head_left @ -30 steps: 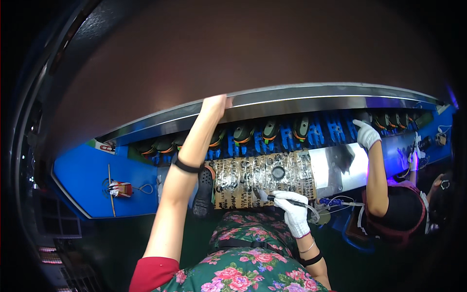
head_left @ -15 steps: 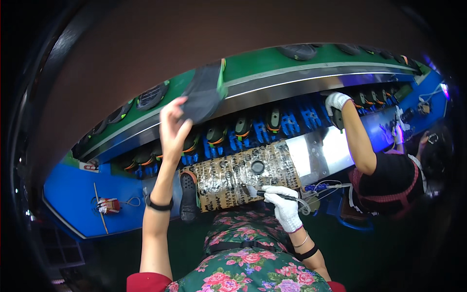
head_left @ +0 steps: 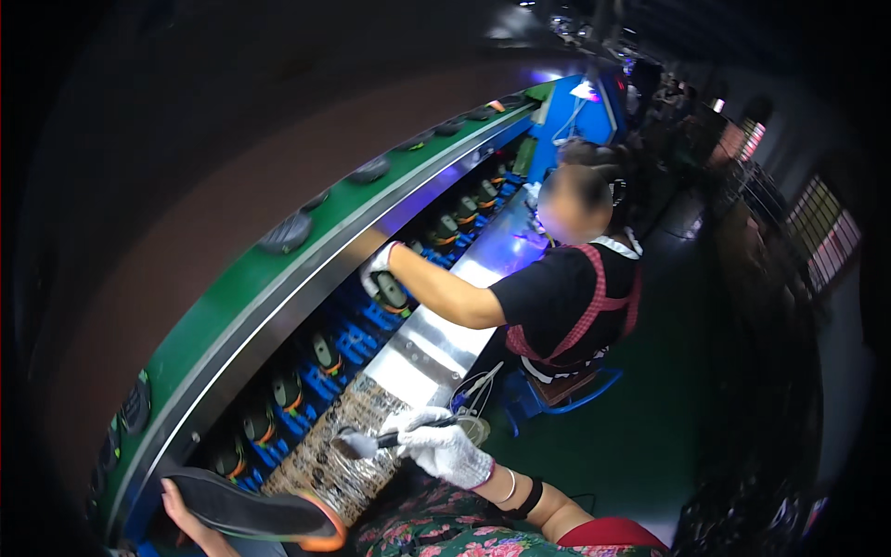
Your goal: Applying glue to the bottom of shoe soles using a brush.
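Head view: I have left hand (head_left: 192,525) clamped on black sole (head_left: 232,504), lower left; right hand (head_left: 445,453) fingers closed round brush (head_left: 360,445), lower centre. Brush is apart from sole; can't tell whether any brushing is done.

Your dark, elongated shoe sole (head_left: 237,506) is low in your view at 7 o'clock, its length running from 10 toward 4 o'clock; you see orange at the 4 o'clock end, possibly another piece. Your black-handled brush (head_left: 362,444), nearer centre at 7 o'clock, points its pale bristles between 8 and 9 o'clock.
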### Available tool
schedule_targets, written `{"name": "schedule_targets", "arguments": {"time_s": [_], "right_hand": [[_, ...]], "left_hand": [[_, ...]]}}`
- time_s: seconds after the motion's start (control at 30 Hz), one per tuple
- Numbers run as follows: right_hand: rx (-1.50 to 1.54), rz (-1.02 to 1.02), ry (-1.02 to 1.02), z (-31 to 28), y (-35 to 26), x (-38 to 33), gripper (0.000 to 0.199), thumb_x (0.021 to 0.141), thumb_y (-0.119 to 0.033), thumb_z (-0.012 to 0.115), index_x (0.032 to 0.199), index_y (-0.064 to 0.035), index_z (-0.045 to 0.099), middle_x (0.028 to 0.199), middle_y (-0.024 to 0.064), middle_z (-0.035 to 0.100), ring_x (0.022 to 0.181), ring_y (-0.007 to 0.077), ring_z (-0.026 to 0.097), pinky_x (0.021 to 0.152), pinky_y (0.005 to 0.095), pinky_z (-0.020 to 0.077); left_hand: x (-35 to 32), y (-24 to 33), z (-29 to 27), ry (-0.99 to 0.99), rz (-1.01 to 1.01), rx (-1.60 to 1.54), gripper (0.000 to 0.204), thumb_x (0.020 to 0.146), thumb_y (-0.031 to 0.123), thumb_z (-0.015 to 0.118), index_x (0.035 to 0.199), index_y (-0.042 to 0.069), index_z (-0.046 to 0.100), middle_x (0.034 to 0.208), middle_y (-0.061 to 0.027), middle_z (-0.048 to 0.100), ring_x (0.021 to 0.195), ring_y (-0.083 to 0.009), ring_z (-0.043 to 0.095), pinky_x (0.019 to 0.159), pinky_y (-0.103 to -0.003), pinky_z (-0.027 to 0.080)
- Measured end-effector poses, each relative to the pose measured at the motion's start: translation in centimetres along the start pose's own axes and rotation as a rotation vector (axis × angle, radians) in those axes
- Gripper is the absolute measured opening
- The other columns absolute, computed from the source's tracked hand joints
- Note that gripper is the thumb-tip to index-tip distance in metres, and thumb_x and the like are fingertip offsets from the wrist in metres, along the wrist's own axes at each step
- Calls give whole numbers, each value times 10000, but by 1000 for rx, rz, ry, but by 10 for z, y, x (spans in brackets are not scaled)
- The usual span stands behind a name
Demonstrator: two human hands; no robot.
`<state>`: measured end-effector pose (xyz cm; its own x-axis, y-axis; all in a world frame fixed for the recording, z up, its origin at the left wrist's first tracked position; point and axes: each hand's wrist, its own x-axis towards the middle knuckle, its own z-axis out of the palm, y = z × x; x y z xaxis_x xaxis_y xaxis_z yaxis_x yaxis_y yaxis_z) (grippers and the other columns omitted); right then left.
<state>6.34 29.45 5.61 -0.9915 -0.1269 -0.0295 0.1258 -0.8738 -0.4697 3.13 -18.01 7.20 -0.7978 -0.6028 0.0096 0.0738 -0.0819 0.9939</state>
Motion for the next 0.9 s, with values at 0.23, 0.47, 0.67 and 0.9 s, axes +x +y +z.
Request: {"name": "schedule_targets", "arguments": {"time_s": [0.23,0.47,0.67,0.9], "right_hand": [[-20,-8,-219,27,35,8,275,866,64,717,1140,76,746,1189,209,753,1076,274,735,940,347,588],[-290,314,-12,79,-17,-9,268,957,-60,712,1197,57,734,1142,143,757,1131,189,693,1000,307,534],[-311,355,-32,39,20,6,331,958,-111,726,1282,-40,731,936,82,768,507,97,639,432,228,528],[-369,317,-451,-79,158,47,450,999,-72,674,1417,55,569,1178,202,730,959,242,754,713,351,647]], "left_hand": [[-80,-77,115,-520,-407,0,442,1026,455,653,1279,96,606,1185,-71,657,1059,-189,638,961,-364,526],[-149,-92,155,-545,-602,-208,483,1037,470,621,1338,94,578,1260,-81,633,1132,-207,612,1013,-380,497],[-166,-92,161,-463,-652,-353,519,1048,482,593,1388,93,554,1324,-89,612,1195,-223,590,1057,-393,471],[-172,-88,130,-328,-667,-441,562,1059,497,562,1447,92,526,1398,-98,588,1268,-242,564,1108,-409,442]]}}
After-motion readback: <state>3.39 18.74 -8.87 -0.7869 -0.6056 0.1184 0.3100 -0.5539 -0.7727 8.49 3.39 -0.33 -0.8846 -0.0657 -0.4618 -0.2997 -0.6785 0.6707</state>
